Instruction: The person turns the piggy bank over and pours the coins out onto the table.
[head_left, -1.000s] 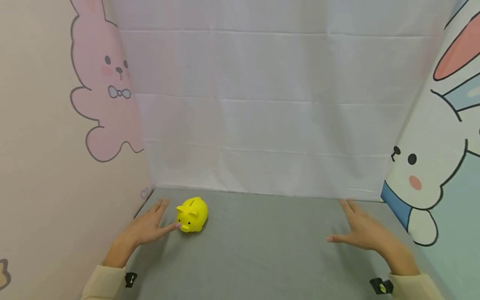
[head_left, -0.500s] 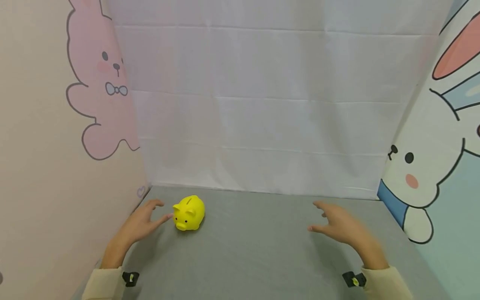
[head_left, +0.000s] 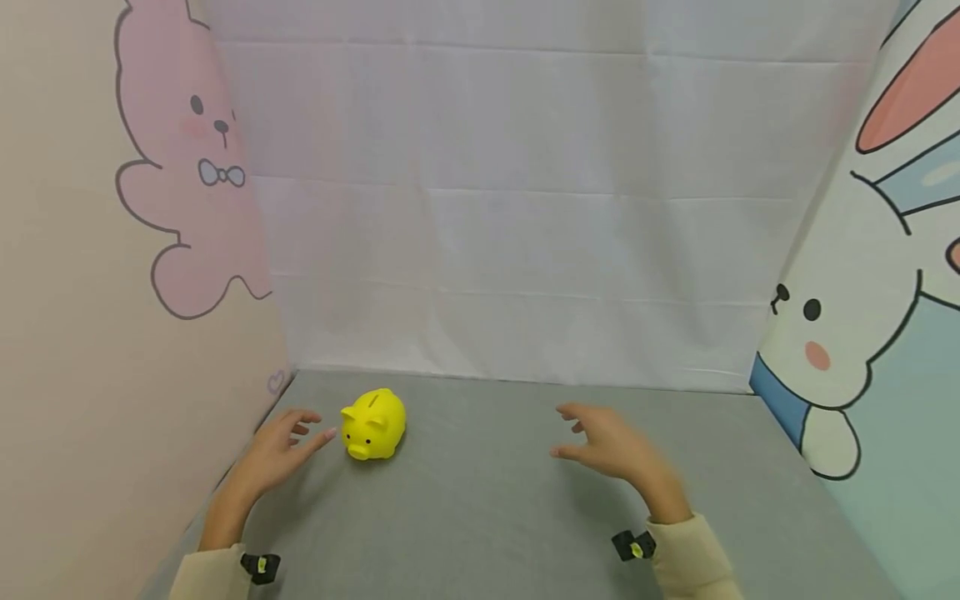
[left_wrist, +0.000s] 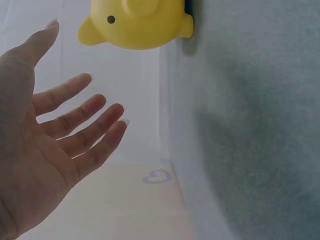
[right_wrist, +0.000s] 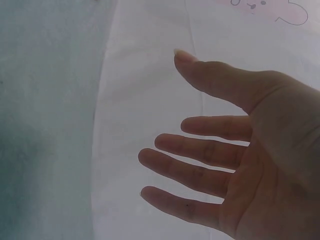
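So, progress: yellow piggy bank [head_left: 373,423] not yet grasped, stands on grey table [head_left: 495,508] near back-left corner.
left hand [head_left: 281,446]: fingers apart, just beside pig's snout, holding nothing.
right hand [head_left: 611,446]: fingers spread, mid-table, well apart from pig.
count: one piggy bank, two hands.

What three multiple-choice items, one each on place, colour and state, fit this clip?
1. Where is the pig?
A. beside the left hand
B. under the right hand
C. at the mat's near edge

2. What colour is the pig?
A. pink
B. yellow
C. white

3. How is the left hand?
A. gripping the pig
B. open, fingers apart, clear of the pig
C. a fist on the mat

Key: A, the pig stands just off that hand's fingertips; B, its body is bright yellow; B, the left wrist view shows spread fingers and a gap.
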